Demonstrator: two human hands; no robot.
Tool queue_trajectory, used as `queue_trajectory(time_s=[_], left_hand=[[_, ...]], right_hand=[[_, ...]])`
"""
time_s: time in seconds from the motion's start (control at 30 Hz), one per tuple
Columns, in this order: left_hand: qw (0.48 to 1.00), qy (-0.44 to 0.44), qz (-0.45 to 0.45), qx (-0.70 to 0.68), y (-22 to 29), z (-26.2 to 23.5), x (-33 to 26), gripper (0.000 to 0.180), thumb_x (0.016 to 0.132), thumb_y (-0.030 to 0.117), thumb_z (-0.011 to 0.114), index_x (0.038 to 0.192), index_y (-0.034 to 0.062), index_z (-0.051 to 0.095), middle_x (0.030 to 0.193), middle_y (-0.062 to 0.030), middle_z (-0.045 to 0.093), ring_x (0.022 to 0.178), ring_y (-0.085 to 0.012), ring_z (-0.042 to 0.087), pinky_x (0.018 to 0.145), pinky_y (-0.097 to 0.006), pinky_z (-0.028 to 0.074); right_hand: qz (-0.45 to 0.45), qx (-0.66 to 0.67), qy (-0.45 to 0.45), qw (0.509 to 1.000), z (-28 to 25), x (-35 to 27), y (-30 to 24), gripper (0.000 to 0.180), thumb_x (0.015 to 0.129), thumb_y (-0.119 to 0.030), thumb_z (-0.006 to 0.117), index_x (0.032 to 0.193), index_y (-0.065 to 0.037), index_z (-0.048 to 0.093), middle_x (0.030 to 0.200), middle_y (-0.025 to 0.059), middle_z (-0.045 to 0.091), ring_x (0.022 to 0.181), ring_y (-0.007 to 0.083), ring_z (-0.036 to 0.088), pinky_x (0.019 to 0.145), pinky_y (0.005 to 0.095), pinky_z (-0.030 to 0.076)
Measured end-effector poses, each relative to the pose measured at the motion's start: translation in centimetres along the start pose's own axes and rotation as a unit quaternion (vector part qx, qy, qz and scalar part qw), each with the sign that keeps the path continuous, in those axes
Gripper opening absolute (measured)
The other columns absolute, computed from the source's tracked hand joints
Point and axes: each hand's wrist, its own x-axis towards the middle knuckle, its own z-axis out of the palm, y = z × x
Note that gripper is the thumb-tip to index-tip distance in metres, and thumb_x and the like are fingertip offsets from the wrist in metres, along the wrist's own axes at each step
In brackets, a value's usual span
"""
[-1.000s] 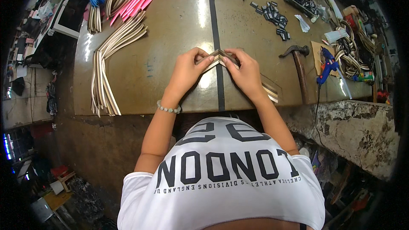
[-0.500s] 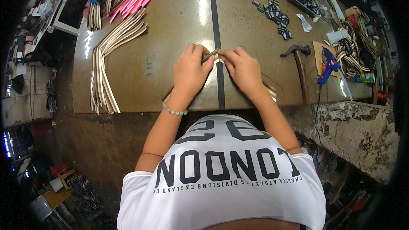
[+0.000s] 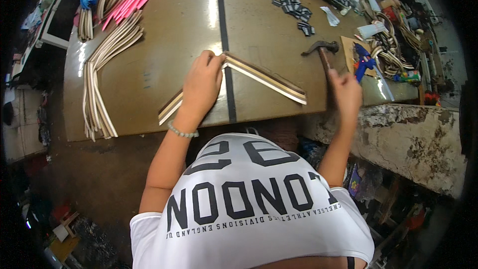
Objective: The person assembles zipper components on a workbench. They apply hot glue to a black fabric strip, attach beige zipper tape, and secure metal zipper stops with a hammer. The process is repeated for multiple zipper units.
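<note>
Left hand (image 3: 201, 87) presses the folded, V-shaped brown-and-cream striped strap (image 3: 264, 77); right hand (image 3: 347, 94) grips the hammer (image 3: 323, 52).

Left arm bare, reaching forward from lower edge, elbow slightly bent, forearm angled up and a little right. Beaded bracelet at left wrist. Left hand (image 3: 201, 85) palm down, back of hand toward camera, fingers (image 3: 215, 61) curled and pressed downward at tips, thumb side to right. Right arm bare, extended forward and out to right, forearm rising steeply. Right hand (image 3: 346, 92) half closed, fingers bent inward in loose fist, knuckles up. Hands well apart.
</note>
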Motion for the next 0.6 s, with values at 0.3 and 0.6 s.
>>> queue_trajectory(time_s=[0.3,0.6], left_hand=[[0.988,-0.002,-0.084,-0.133,-0.7,-0.7,0.3,0.016,0.086,0.007,0.067,0.101,0.0014,0.07,0.098,-0.0106,0.062,0.069,-0.0219,0.061,0.066,-0.032,0.05],[0.978,0.023,-0.095,-0.183,-1.0,-0.7,0.3,0.016,0.086,0.009,0.069,0.099,-0.0012,0.071,0.1,-0.0101,0.062,0.067,-0.0171,0.058,0.064,-0.03,0.05]], right_hand=[[-0.135,0.169,0.267,0.939,2.1,11.4,7.1,0.055,0.088,-0.049,0.069,0.094,0.004,0.059,0.074,0.015,0.066,0.057,0.0205,0.063,0.052,0.0309,0.048],[-0.243,0.336,-0.143,0.899,-1.5,-0.4,-10.9,0.047,0.086,-0.043,0.073,0.108,-0.003,0.061,0.072,0.001,0.061,0.062,0.0124,0.056,0.057,0.0307,0.047]])
